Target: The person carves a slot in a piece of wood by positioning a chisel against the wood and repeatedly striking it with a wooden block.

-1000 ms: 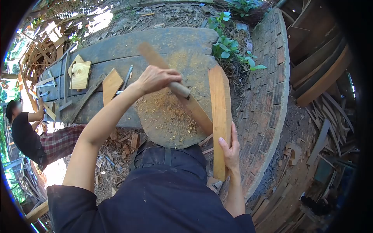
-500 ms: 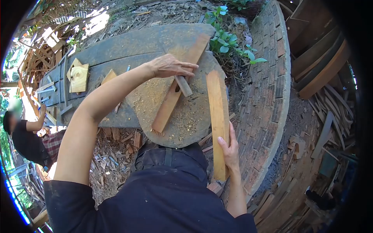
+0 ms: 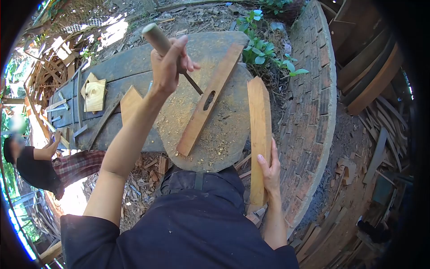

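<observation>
A brick wall (image 3: 307,112) stood right of the wooden table (image 3: 130,57), and bright sunlight (image 3: 115,30) lay in patches on the littered ground (image 3: 204,19).

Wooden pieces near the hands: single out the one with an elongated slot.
The brown bar lying diagonally on the rounded bench end; the piece in the right hand and the pale boards farther left show none.
</observation>
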A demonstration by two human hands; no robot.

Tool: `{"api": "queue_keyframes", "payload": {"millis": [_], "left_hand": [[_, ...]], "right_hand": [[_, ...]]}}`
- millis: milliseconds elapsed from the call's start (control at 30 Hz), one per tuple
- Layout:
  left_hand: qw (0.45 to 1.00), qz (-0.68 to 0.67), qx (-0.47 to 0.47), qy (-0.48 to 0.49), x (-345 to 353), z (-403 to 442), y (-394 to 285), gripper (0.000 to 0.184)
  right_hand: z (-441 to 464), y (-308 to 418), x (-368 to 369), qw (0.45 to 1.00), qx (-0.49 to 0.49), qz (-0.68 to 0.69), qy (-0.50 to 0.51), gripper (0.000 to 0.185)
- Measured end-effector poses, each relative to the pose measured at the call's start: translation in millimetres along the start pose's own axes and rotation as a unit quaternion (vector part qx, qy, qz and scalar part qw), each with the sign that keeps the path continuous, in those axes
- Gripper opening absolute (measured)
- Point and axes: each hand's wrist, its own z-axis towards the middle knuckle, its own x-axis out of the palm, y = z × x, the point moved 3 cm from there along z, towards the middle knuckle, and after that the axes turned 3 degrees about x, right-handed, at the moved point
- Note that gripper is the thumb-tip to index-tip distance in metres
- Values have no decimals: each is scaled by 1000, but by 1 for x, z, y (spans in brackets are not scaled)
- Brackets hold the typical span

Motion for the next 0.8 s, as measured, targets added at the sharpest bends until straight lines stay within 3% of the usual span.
{"api": "queue_keyframes", "payload": {"millis": [200, 433, 533, 600, 633, 733, 800], "left_hand": [[994, 8, 15, -110, 2, -16, 33, 33], [987, -4, 32, -160, 12, -24, 36, 35], [985, 42, 42, -161, 20, -33, 39, 34], [965, 175, 41, -190, 27, -45, 41, 30], [966, 173, 41, -189, 28, -49, 51, 30], [939, 225, 192, -176, 47, -66, 53, 23], [931, 251, 228, -138, 54, -75, 55, 22]], "right_hand": [[2, 6, 0, 1000, -3, -15, 4, 72], [5, 6, 3, 1000, -11, -21, 7, 73], [7, 10, 5, 999, -22, -33, 9, 73], [8, 17, 6, 998, -30, -46, 11, 73], [8, 22, 6, 998, -35, -59, 13, 73], [11, 41, 6, 996, -61, -65, 15, 74], [14, 66, 4, 995, -87, -50, 6, 75]]}}
